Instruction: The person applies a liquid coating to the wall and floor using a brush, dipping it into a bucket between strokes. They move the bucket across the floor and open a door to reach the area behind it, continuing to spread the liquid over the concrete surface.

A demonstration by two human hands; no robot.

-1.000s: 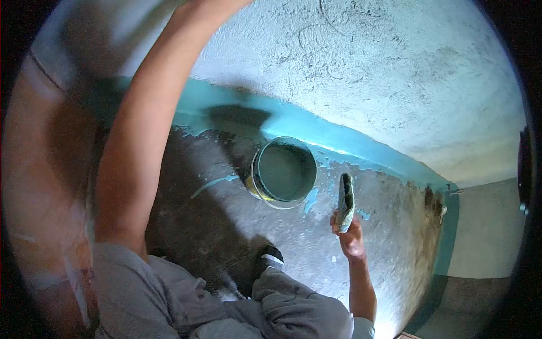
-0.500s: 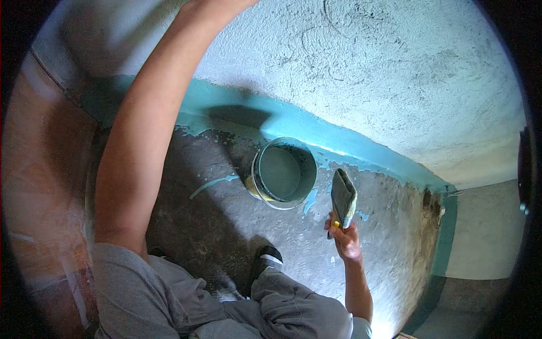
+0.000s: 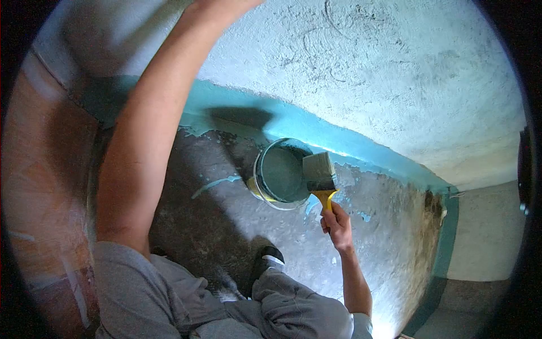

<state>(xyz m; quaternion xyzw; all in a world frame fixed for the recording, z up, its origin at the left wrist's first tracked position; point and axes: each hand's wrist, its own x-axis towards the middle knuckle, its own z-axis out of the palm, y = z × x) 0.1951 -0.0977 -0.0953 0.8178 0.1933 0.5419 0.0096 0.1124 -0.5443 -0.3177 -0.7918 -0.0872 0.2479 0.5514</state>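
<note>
My right hand (image 3: 337, 227) is closed round the yellow handle of a wide paintbrush (image 3: 319, 170). The brush's bristles point up, coated in grey-green paint, and overlap the right rim of a bucket in this view. That bucket (image 3: 258, 183) stands on the floor with its wire handle down and blue-green paint inside. My left arm (image 3: 149, 118) stretches up across the view toward the wall. Only the edge of my left hand (image 3: 228, 4) shows at the top; its fingers are cut off by the frame.
A blue-green painted band (image 3: 339, 141) runs along the base of the rough whitish wall (image 3: 384, 73). Paint splashes (image 3: 217, 183) mark the grey floor (image 3: 305, 254). My shoe (image 3: 271, 259) is below the bucket in view. A reddish-brown surface (image 3: 51, 181) lies at left.
My right hand has moved left and slightly up with the paintbrush, turning it so its broad face shows beside the bucket's rim. My left arm has barely shifted.
</note>
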